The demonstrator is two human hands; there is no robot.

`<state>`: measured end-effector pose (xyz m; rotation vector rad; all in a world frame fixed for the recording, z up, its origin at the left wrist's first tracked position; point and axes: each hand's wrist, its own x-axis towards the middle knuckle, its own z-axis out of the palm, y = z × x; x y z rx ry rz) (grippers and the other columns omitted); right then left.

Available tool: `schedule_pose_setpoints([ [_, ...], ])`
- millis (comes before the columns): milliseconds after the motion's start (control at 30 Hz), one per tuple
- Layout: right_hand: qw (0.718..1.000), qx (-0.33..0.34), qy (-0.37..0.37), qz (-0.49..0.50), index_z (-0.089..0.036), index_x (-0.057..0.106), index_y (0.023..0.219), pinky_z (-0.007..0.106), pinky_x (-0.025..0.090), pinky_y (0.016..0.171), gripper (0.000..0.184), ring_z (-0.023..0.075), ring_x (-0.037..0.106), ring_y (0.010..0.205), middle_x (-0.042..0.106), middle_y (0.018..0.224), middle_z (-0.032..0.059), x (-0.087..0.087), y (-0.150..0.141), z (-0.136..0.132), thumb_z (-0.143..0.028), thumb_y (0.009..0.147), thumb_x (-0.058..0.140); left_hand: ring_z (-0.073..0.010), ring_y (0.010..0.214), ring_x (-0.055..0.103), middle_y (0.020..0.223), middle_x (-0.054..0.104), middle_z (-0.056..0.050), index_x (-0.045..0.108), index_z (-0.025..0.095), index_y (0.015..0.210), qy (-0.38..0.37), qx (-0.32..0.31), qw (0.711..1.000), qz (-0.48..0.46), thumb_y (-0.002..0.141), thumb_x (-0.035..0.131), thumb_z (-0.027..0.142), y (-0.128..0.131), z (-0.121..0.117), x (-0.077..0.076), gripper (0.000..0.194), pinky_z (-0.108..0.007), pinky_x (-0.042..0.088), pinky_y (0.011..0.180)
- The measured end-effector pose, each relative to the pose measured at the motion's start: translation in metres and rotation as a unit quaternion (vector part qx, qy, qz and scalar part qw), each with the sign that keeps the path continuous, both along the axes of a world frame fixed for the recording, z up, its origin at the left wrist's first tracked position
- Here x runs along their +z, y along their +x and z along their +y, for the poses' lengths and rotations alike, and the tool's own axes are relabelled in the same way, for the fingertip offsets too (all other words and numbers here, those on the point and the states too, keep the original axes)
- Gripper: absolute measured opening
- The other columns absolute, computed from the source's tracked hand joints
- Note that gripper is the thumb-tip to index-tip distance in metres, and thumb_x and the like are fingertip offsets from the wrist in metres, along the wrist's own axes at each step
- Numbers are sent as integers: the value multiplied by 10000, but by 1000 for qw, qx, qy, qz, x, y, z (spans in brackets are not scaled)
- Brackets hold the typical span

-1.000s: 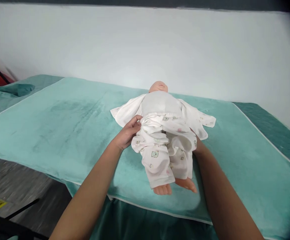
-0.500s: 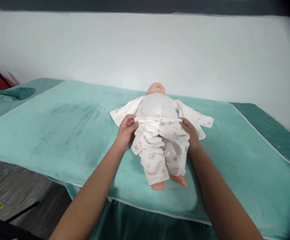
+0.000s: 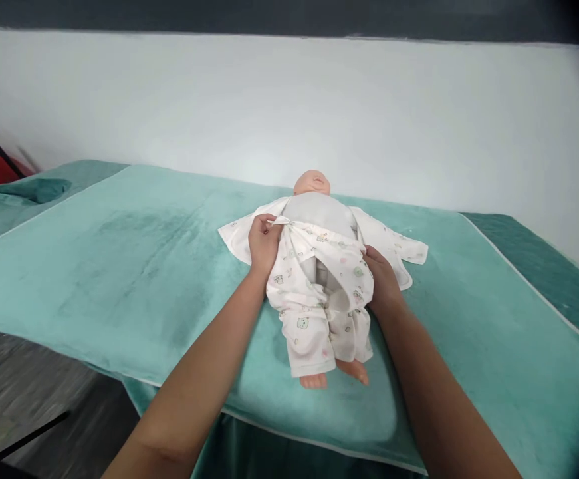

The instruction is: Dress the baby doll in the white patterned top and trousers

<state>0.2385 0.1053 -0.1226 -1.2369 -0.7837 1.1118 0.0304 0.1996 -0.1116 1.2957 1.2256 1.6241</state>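
Left hand [image 3: 265, 243], pinched on the waistband [image 3: 325, 233] at ten o'clock of the trousers [image 3: 309, 329], now sits higher on the doll [image 3: 319, 209], leaving the waistband slanted. Right hand [image 3: 383, 276] curls at two o'clock, grip indeterminable; the trousers clothe the doll's lower half.

Taking the trousers [image 3: 303, 336] as a dial with 12 toward the doll's [image 3: 314, 207] head, the left hand [image 3: 264, 243] is now farther up, toward 11 o'clock, with its pinched end of the waistband [image 3: 329, 234] drawn higher over the grey torso. The waistband, roughly level half a second ago, now slants down from 11 toward 2 o'clock. The right hand [image 3: 383, 279], mostly hidden a second ago and then in view at the waistband's corner, now sits lower, near 2 to 3 o'clock, fingertips partly covered by cloth. Between them, the trousers' opening gapes wider, exposing more grey beneath.
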Motion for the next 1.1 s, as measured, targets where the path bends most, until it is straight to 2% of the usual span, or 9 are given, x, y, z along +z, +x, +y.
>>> schedule_pose_setpoints([
  [133, 991, -30, 58, -120, -250, 629, 986, 312, 485, 656, 255, 206, 633, 780, 693, 880, 15, -5, 0, -1, -327, 749, 683, -137, 718, 497, 747, 529, 33, 568, 215, 855, -58, -33, 995, 73, 848, 593, 241, -1, -5, -8, 37, -259, 394, 709],
  [233, 936, -73, 166, -300, -254, 632, 1065, 347, 503, 810, 230, 229, 618, 1024, 668, 1117, 65, -7, 4, -1, -292, 842, 594, -175, 806, 558, 824, 610, 6, 591, 218, 919, -95, -51, 990, 92, 882, 567, 307, -5, -10, -9, 100, -294, 410, 771],
  [333, 893, -37, 232, -385, -260, 621, 1120, 392, 485, 921, 230, 244, 578, 1179, 624, 1298, 85, -5, 11, 2, -313, 922, 517, -219, 984, 607, 991, 688, -40, 626, 208, 996, -116, -81, 985, 95, 903, 537, 347, -8, -13, -5, 190, -318, 432, 864],
  [433, 907, -5, 196, -373, -281, 607, 1118, 378, 491, 885, 208, 225, 626, 1059, 667, 1234, 65, -1, 16, 8, -361, 945, 525, -247, 1129, 603, 1144, 706, -61, 677, 202, 1013, -121, -146, 980, 58, 903, 532, 392, -9, -16, 1, 263, -326, 435, 946],
  [533, 931, -51, 148, -328, -277, 585, 986, 337, 476, 744, 149, 203, 613, 832, 684, 922, 27, 5, 15, 21, -406, 913, 569, -258, 1073, 633, 1062, 736, -58, 711, 190, 923, -125, -198, 972, -15, 861, 575, 360, -10, -21, 5, 226, -329, 468, 913],
  [633, 968, -81, 82, -224, -275, 545, 890, 316, 437, 621, 190, 188, 554, 676, 628, 748, -8, 7, 11, 39, -429, 827, 638, -250, 1017, 637, 944, 745, -49, 715, 184, 838, -101, -185, 976, -53, 823, 599, 316, -12, -24, 6, 177, -316, 485, 874],
  [767, 997, -21, 7, -78, -259, 567, 839, 344, 460, 594, 271, 207, 576, 640, 661, 731, 14, 4, 3, 53, -451, 718, 714, -252, 991, 634, 901, 742, -36, 725, 188, 839, -111, -160, 979, -58, 813, 624, 324, -14, -19, 5, 172, -322, 478, 877],
  [933, 998, -20, 19, -58, -262, 592, 912, 318, 465, 593, 274, 171, 540, 627, 628, 745, -15, 4, -6, 43, -486, 776, 672, -228, 977, 624, 934, 727, -35, 718, 192, 897, -78, -107, 991, -11, 846, 570, 243, -12, -14, -4, 165, -317, 461, 889],
  [1100, 978, -22, 119, -170, -250, 577, 859, 267, 429, 640, 237, 147, 482, 702, 547, 797, -19, 12, -5, 34, -478, 852, 640, -209, 985, 605, 1058, 677, -50, 696, 230, 1014, 62, -29, 994, 90, 872, 589, 231, -13, -18, -8, 178, -309, 468, 843],
])
